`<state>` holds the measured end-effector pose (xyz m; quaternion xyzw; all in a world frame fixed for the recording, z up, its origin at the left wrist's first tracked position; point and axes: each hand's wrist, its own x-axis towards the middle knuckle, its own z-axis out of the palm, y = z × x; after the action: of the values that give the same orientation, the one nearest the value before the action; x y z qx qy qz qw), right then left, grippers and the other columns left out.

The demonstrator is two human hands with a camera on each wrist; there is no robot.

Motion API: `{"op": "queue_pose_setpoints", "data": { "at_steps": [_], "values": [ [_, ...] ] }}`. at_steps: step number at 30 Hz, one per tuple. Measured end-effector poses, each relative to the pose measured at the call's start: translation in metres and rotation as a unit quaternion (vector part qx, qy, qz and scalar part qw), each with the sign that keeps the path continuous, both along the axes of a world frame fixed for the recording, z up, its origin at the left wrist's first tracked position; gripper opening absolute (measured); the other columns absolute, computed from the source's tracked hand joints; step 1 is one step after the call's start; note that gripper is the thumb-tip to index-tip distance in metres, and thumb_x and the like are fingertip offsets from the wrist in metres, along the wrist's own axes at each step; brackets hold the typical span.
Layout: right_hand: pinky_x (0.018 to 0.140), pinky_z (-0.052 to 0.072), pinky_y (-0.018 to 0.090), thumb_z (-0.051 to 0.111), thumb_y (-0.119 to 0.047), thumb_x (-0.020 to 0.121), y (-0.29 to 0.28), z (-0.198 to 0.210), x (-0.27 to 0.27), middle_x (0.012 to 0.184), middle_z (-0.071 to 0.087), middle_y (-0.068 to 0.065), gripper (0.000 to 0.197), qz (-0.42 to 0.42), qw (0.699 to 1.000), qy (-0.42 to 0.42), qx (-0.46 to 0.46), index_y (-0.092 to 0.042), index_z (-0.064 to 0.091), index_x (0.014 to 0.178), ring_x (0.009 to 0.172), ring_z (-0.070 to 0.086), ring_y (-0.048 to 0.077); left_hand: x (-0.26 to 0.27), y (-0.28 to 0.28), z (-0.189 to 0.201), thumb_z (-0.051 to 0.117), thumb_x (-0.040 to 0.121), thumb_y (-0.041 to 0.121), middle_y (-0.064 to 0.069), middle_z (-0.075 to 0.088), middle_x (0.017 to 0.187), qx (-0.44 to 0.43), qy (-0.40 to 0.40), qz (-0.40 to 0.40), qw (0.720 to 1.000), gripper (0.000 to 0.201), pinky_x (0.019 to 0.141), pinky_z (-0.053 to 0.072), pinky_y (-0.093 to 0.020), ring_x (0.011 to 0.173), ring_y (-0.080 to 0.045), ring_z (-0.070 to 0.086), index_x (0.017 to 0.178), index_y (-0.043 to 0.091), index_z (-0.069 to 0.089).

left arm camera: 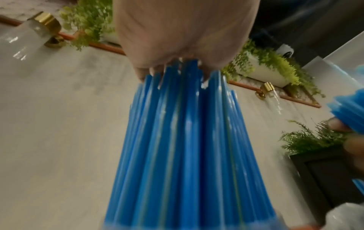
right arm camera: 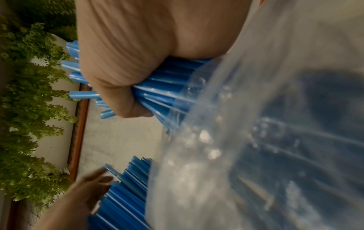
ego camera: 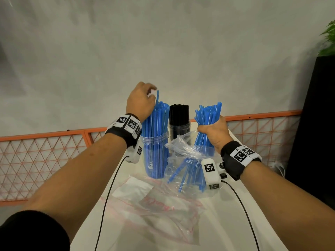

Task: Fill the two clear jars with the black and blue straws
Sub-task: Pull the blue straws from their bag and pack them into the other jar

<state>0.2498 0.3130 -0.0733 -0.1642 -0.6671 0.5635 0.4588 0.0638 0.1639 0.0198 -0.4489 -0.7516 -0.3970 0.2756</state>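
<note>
We note two clear jars standing at the far edge of the white counter (ego camera: 235, 223). The near jar (ego camera: 155, 156) is packed with upright blue straws (ego camera: 155, 127); just behind it, to the right, the second jar (ego camera: 179, 130) holds black straws (ego camera: 179, 113). Our left hand (ego camera: 140, 102) sits on top of the blue straws in the jar, fingers curled over their tips, one straw pinched and standing higher than the rest. Our right hand (ego camera: 213, 131) grips a fanned bundle of blue straws (ego camera: 208, 116) whose lower ends sit in a crumpled clear bag (ego camera: 183, 156). A flat empty bag (ego camera: 155, 205) lies nearer the front edge.
</note>
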Motion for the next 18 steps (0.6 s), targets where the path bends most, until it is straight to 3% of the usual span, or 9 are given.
{"op": "queue_pose_setpoints", "data": {
  "at_steps": [3,5,8,10,12,14,15,18],
  "values": [
    [0.053,0.049,0.01,0.076,0.002,0.072,0.0,0.0,0.0,0.082,0.065,-0.004,0.036,-0.003,1.0,0.001,-0.001,-0.024,0.06,0.089,0.07,0.066,0.005,0.001,0.001,0.017,0.046,0.093,0.014,0.0,0.049,0.143,-0.014,0.068,-0.049,0.996,0.047,0.1,0.04,-0.028,0.122,-0.014,0.051,0.139,0.017,0.053],
    [0.054,0.049,0.01,0.076,0.002,0.071,0.0,0.001,0.0,0.082,0.065,-0.004,0.036,-0.003,1.0,0.0,0.0,-0.023,0.06,0.09,0.069,0.066,0.004,0.002,0.002,0.019,0.041,0.102,0.023,0.001,0.041,0.154,-0.133,0.061,-0.066,0.987,0.045,0.11,0.031,-0.032,0.137,-0.017,0.042,0.146,0.019,0.045],
    [0.055,0.05,0.011,0.076,0.002,0.071,-0.001,0.001,0.001,0.083,0.066,-0.003,0.035,-0.004,1.0,-0.005,-0.003,-0.019,0.061,0.094,0.071,0.066,0.005,0.007,0.002,0.005,0.027,0.107,0.042,-0.006,0.04,0.155,-0.334,0.032,-0.029,0.942,0.051,0.117,0.021,-0.038,0.146,-0.024,0.032,0.146,0.015,0.045],
    [0.056,0.05,0.011,0.076,0.002,0.071,-0.002,0.001,0.002,0.083,0.066,-0.004,0.035,-0.007,1.0,-0.005,-0.004,-0.021,0.061,0.093,0.071,0.066,0.005,0.014,-0.003,0.002,0.03,0.106,0.045,-0.006,0.041,0.154,-0.306,0.103,-0.007,0.946,0.053,0.121,0.017,-0.043,0.149,-0.024,0.025,0.145,0.013,0.047],
    [0.056,0.05,0.011,0.076,0.003,0.071,-0.003,0.002,0.003,0.082,0.066,-0.005,0.036,-0.006,1.0,-0.003,0.0,-0.024,0.06,0.089,0.068,0.067,0.002,0.029,-0.008,0.001,0.043,0.102,0.043,-0.004,0.056,0.14,-0.162,0.161,-0.046,0.972,0.046,0.114,0.035,-0.045,0.137,-0.022,0.043,0.137,0.015,0.056],
    [0.054,0.05,0.01,0.076,0.004,0.07,-0.006,0.003,0.003,0.079,0.066,-0.008,0.038,-0.005,1.0,0.002,0.004,-0.026,0.06,0.087,0.066,0.066,-0.002,0.049,-0.01,-0.006,0.058,0.093,0.041,0.004,0.067,0.112,-0.066,0.074,-0.13,0.986,0.038,0.095,0.052,-0.037,0.108,-0.013,0.061,0.123,0.02,0.064],
    [0.055,0.05,0.01,0.076,0.005,0.07,-0.007,0.003,0.003,0.077,0.066,-0.008,0.038,-0.002,1.0,0.004,0.008,-0.026,0.06,0.086,0.066,0.066,-0.003,0.06,-0.009,-0.012,0.066,0.088,0.039,0.006,0.068,0.104,-0.072,-0.005,-0.168,0.983,0.037,0.089,0.055,-0.033,0.099,-0.009,0.064,0.12,0.021,0.065],
    [0.058,0.051,0.014,0.074,0.005,0.07,-0.012,0.004,0.001,0.076,0.065,-0.006,0.032,0.008,1.0,-0.003,0.017,-0.017,0.062,0.091,0.065,0.065,-0.001,0.085,0.0,-0.035,0.083,0.076,0.037,0.005,0.066,0.111,-0.198,-0.17,-0.194,0.946,0.063,0.087,0.054,-0.022,0.099,-0.005,0.064,0.13,0.019,0.057]
  ]
}}
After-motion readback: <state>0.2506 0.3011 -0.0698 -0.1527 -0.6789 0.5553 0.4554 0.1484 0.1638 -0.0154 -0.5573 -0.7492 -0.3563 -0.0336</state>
